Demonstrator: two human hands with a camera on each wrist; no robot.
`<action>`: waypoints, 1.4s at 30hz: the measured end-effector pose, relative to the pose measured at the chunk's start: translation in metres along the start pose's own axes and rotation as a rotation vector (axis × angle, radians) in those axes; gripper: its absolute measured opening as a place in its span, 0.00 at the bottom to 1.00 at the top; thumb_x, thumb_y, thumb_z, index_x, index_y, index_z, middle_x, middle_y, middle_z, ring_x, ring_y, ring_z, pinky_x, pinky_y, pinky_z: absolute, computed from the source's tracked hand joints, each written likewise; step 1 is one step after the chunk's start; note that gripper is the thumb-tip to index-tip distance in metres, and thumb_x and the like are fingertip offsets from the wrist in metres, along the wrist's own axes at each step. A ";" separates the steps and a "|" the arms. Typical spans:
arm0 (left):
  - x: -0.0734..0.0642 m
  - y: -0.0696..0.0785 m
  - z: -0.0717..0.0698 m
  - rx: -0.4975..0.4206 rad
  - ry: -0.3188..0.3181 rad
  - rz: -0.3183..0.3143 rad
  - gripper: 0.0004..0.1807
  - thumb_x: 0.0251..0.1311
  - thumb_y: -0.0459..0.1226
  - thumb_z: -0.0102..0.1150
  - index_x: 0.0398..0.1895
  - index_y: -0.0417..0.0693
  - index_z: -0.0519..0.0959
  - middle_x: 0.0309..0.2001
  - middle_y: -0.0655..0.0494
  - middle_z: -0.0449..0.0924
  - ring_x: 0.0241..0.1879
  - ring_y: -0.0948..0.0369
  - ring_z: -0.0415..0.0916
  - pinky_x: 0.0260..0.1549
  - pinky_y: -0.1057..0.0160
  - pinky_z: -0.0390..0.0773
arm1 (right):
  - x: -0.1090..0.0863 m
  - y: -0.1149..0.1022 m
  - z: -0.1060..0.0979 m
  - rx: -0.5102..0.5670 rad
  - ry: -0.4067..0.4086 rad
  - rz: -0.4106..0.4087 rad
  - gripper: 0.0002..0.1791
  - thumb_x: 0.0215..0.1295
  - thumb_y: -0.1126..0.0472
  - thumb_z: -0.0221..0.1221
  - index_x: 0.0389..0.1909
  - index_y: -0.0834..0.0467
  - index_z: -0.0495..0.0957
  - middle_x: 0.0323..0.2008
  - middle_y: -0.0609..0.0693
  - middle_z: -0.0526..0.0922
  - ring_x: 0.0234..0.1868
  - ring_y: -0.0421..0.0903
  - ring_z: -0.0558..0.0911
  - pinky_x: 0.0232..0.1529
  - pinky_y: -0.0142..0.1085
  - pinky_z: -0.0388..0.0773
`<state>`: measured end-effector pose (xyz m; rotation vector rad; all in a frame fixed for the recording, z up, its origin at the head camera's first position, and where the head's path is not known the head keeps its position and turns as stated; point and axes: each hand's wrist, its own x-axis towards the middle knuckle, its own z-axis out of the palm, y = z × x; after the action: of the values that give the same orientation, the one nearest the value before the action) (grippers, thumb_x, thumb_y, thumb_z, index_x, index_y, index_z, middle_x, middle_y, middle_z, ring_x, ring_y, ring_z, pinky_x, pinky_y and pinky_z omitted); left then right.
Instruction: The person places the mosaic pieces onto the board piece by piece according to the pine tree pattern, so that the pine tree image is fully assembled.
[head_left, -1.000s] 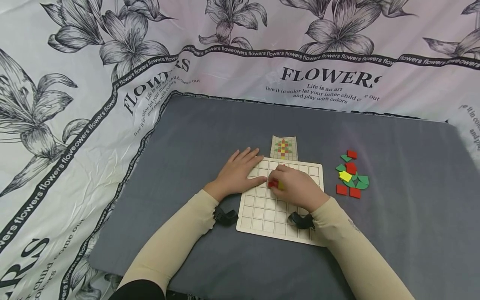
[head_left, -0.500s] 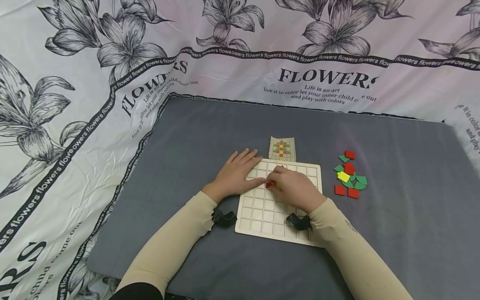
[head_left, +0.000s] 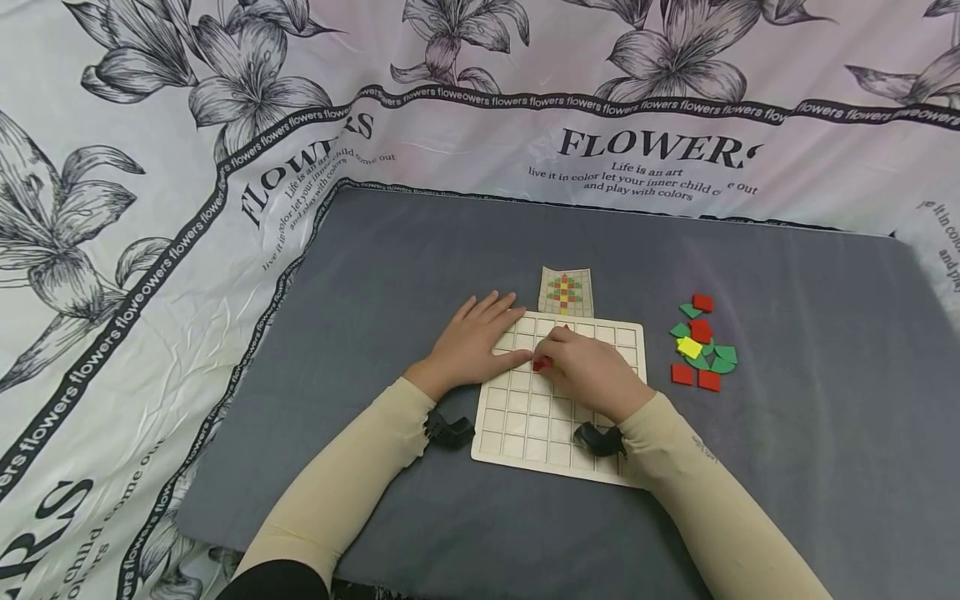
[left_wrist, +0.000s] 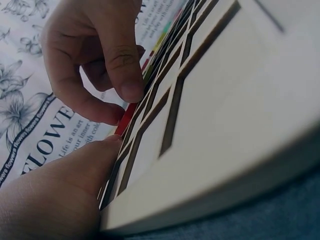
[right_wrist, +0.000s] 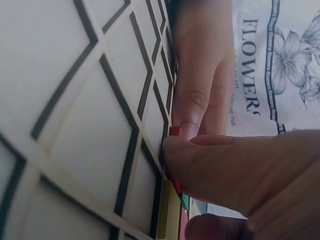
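A pale gridded board (head_left: 517, 425) lies on the grey table. My left hand (head_left: 472, 342) rests flat across its upper left edge, fingers spread, thumb pointing at the red tile. With thumb and fingertips, my right hand (head_left: 592, 371) pinches a red square tile (head_left: 542, 364) at a cell in the upper part of the grid. From the left wrist, that red tile (left_wrist: 128, 116) shows low against the grid, between the right fingers and the left thumb. A yellow tile (right_wrist: 169, 210) sits beside it in the right wrist view. My right hand hides much of the tiles behind it.
A small pattern card (head_left: 566, 292) with a coloured tile design lies just beyond the board. To the board's right is a loose group of red tiles (head_left: 700, 331), green tiles (head_left: 723, 364) and a yellow piece (head_left: 688, 347). A flower-printed sheet (head_left: 465, 150) borders the table.
The hands stay almost in place. My right fingers have shifted slightly at the red tile, and the yellow beside it is now covered in the head view. That view moves a little.
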<state>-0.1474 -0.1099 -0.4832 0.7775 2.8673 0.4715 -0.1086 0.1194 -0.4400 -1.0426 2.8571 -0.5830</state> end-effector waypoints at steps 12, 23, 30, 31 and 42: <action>0.001 0.003 0.000 0.004 -0.009 0.007 0.44 0.73 0.69 0.45 0.85 0.61 0.58 0.86 0.58 0.48 0.85 0.56 0.39 0.83 0.49 0.35 | -0.006 0.002 -0.004 0.002 -0.003 0.018 0.09 0.63 0.60 0.75 0.43 0.53 0.89 0.40 0.47 0.82 0.33 0.40 0.81 0.35 0.38 0.84; 0.006 0.005 0.003 0.001 -0.003 0.019 0.44 0.73 0.69 0.45 0.85 0.61 0.59 0.85 0.58 0.48 0.85 0.57 0.38 0.83 0.50 0.34 | -0.019 0.014 -0.018 -0.006 -0.015 0.091 0.09 0.66 0.59 0.72 0.46 0.56 0.90 0.39 0.49 0.83 0.32 0.41 0.79 0.36 0.40 0.83; 0.006 0.005 0.003 -0.008 -0.006 0.020 0.44 0.73 0.69 0.46 0.85 0.61 0.58 0.85 0.57 0.48 0.85 0.57 0.38 0.83 0.50 0.34 | -0.030 0.024 -0.028 -0.010 -0.027 0.161 0.11 0.68 0.59 0.69 0.48 0.56 0.90 0.43 0.51 0.85 0.37 0.45 0.83 0.38 0.45 0.86; 0.005 0.005 0.003 -0.013 -0.011 0.021 0.44 0.73 0.69 0.46 0.85 0.61 0.58 0.85 0.57 0.48 0.85 0.56 0.38 0.83 0.50 0.33 | -0.032 0.025 -0.029 -0.015 -0.029 0.167 0.11 0.68 0.59 0.69 0.48 0.57 0.90 0.44 0.51 0.86 0.38 0.46 0.84 0.39 0.46 0.86; 0.000 0.000 0.002 -0.022 -0.007 -0.001 0.44 0.73 0.69 0.47 0.85 0.61 0.57 0.86 0.58 0.48 0.85 0.57 0.38 0.83 0.50 0.34 | -0.053 0.043 -0.050 -0.006 0.015 0.205 0.13 0.68 0.61 0.69 0.49 0.62 0.87 0.45 0.54 0.86 0.39 0.50 0.85 0.40 0.48 0.86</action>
<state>-0.1466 -0.1091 -0.4848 0.7725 2.8508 0.4987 -0.1026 0.1995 -0.4137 -0.7356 2.9304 -0.5676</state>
